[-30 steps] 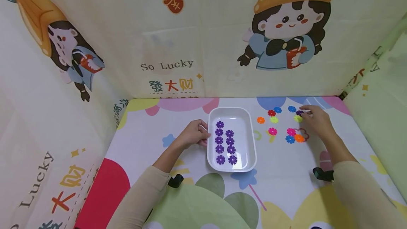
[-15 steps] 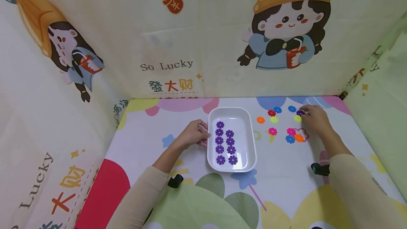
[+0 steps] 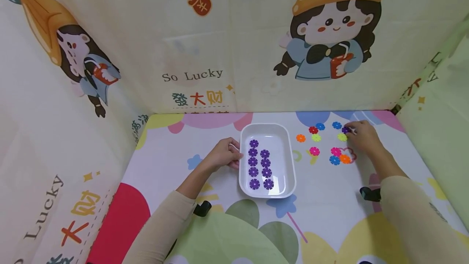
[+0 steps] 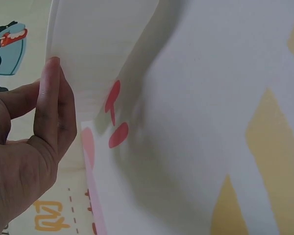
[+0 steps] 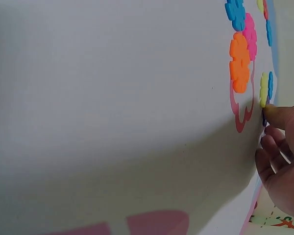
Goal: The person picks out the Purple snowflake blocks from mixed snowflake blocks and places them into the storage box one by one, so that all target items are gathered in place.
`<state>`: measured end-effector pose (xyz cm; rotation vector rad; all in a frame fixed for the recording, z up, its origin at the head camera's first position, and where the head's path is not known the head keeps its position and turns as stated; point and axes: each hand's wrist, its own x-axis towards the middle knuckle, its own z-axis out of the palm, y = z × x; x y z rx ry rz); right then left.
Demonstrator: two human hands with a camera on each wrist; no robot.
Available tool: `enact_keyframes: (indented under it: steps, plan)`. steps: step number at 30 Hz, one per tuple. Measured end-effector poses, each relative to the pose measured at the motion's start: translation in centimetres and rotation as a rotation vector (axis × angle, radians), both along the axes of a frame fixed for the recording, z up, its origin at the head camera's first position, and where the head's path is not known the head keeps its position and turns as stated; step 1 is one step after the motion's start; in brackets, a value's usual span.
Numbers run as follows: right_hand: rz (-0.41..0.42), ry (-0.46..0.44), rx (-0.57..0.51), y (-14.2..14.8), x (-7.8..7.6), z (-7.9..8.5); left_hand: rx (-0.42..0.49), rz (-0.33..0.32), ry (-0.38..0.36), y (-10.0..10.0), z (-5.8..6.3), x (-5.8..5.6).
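Observation:
A white tray point(image 3: 267, 194) holds two columns of purple flower-shaped plastic discs point(image 3: 253, 161), the left column longer by one. My left hand point(image 3: 224, 154) grips the tray's left rim; in the left wrist view the left fingers point(image 4: 49, 93) lie against its wall. At the back right, my right hand point(image 3: 364, 137) has its thumb and fingertips on a dark purple flower disc point(image 3: 345, 130), partly covered by them. A yellow-green disc point(image 3: 342, 137) and a blue disc point(image 3: 336, 125) lie beside it. In the right wrist view, the right thumb point(image 5: 279, 116) meets that disc's edge.
Right of the tray lie loose flower discs: orange point(image 3: 301, 138), red point(image 3: 313, 130), pink point(image 3: 314, 151) and several others. A pink, blue and orange cluster point(image 3: 340, 156) lies nearer me. Printed cloth point(image 3: 256, 89) walls the table's back and sides.
The right hand's fingers have drawn in slightly around the dark purple disc, and the right forearm has shifted a little to the left. The left hand and tray stay in place.

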<state>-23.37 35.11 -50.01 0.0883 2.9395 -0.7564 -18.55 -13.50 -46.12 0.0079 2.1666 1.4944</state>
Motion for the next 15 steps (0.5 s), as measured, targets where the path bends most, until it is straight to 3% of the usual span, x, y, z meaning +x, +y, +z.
enact_keyframes:
  steps: [15]
  plan:
    - [-0.057, -0.053, -0.057, -0.07, -0.11, 0.18, 0.002, 0.001, -0.010, -0.03, -0.13, -0.09]
